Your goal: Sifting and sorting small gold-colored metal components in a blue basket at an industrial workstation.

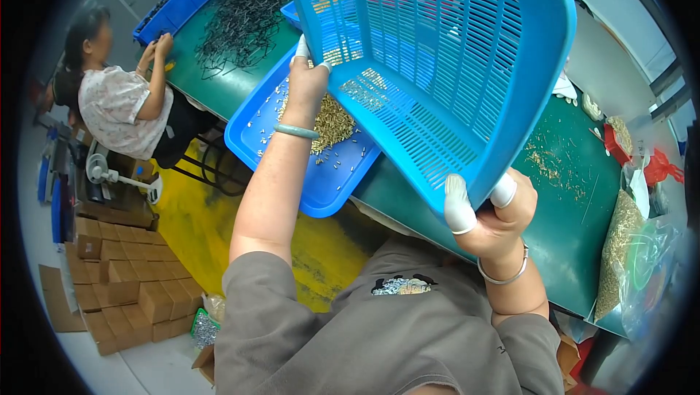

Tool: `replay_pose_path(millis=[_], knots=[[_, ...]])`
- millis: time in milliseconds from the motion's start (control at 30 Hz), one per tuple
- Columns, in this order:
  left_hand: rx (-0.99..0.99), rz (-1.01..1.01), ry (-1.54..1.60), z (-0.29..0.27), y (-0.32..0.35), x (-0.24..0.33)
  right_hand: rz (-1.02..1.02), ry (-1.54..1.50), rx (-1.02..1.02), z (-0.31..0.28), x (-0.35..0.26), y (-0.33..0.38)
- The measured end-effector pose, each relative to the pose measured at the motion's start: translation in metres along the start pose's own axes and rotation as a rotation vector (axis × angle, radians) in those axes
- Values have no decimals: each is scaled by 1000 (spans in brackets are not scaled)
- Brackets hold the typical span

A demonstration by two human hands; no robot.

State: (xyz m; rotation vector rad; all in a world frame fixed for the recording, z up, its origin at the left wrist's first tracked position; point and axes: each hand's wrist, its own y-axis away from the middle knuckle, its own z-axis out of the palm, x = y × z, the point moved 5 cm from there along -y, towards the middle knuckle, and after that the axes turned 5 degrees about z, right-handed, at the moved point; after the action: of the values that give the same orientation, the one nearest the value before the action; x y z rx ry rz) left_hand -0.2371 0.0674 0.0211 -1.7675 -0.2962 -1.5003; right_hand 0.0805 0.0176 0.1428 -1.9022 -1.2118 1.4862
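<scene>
Long green worktable (576, 198), big slotted blue plastic basket (437, 52) tilted above it, gripped at opposite edges by left hand (306, 78) and right hand (496, 213), shallow blue plastic tray (255, 129) beneath, heap of small brass-coloured metal parts (332, 125) on tray

A seated co-worker (117, 103) works beside black wires (240, 23); cardboard boxes (124, 278) stack on the floor, bagged parts (627, 249) rest rightward.

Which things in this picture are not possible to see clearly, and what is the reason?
Head view:
- The blue slotted basket, gripped by the left hand and right hand, hides part of the blue tray and table behind it.
- The small metal pieces are too small to identify.
- The dark pile is too far away to identify.
</scene>
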Motion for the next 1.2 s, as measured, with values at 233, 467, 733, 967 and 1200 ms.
replay_pose_path(millis=[233,467,733,967,1200], knots=[[-204,38,-82,8,-1,17,275,-143,62,-25,29,4],[-322,-60,311,7,18,78,653,-717,220,-74,98,24],[-484,-157,524,38,18,81,707,-805,305,-103,122,10],[-397,-79,468,41,12,121,697,-855,276,-140,117,1],[-272,-10,473,28,51,133,814,-681,38,-148,107,14]])
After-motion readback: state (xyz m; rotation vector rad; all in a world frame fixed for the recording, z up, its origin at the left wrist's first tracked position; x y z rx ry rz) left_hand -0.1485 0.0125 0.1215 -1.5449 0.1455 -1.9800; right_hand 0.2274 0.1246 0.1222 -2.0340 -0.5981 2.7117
